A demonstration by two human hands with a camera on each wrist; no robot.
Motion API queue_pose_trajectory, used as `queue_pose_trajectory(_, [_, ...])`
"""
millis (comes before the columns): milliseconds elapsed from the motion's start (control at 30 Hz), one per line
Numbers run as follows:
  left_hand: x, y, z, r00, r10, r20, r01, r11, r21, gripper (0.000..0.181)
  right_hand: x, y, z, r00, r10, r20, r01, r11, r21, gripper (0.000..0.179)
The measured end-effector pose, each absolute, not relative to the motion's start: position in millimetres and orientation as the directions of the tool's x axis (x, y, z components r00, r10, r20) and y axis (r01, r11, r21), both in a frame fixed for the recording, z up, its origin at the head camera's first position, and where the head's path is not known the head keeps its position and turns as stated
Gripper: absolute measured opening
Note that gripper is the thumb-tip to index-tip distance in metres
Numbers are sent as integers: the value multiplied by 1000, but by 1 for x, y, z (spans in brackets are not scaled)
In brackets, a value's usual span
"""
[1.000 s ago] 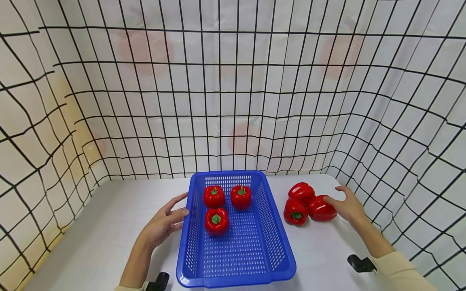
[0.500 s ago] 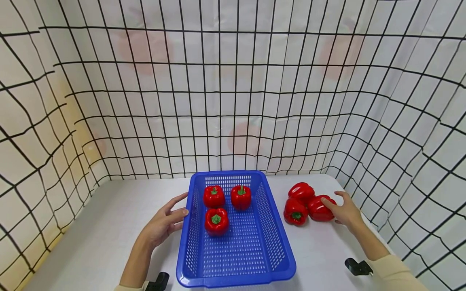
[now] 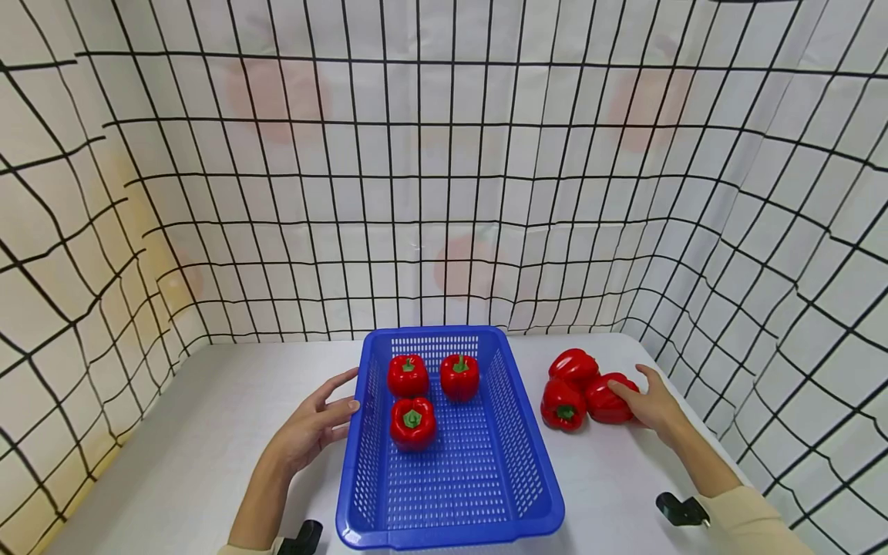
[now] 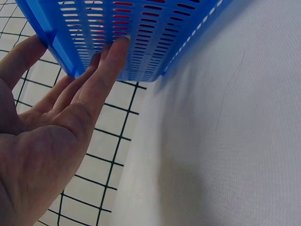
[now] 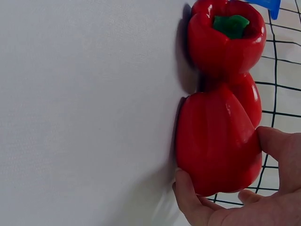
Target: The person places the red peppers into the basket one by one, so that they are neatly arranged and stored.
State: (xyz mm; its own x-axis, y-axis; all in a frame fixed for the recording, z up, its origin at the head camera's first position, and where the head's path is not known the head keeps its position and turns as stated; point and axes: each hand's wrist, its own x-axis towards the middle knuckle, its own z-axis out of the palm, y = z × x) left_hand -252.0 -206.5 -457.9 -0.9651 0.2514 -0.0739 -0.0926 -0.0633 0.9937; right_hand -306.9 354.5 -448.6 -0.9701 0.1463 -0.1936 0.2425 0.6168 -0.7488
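My right hand (image 3: 654,404) grips the nearer right red bell pepper (image 3: 605,402) lying on the table; the right wrist view shows the thumb and fingertips on either side of that pepper (image 5: 218,143). Two more red bell peppers touch it, one with its green stem forward (image 3: 563,405) and one behind (image 3: 573,364). My left hand (image 3: 307,428) rests against the left side of a blue plastic basket (image 3: 472,501), its fingers fairly straight along the perforated outer wall (image 4: 155,28) and the thumb at the rim. Three red bell peppers (image 3: 413,424) stand stem-up inside the basket.
White cloth covers the table (image 3: 201,455). Black wire grid panels (image 3: 437,193) rise at the back and both sides, with the right one (image 3: 784,324) close beyond my right hand. The basket's right wall stands between its peppers and those on the table.
My right hand has moved slightly left and its thumb and fingers have closed on the right-hand bell pepper. The left hand and basket have stayed in place.
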Motion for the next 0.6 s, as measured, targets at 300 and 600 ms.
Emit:
queue_pose_trajectory(300, [-252, -207, -459, -966, 249, -72, -91, -68, 994, 74, -298, 350, -437, -960, 200, -195, 279, 641, -715, 93])
queue_pose_trajectory(600, [-252, -208, -459, -963, 260, -70, -94, -78, 992, 74, -295, 350, -432, -975, 174, -137, 220, 698, -681, 91])
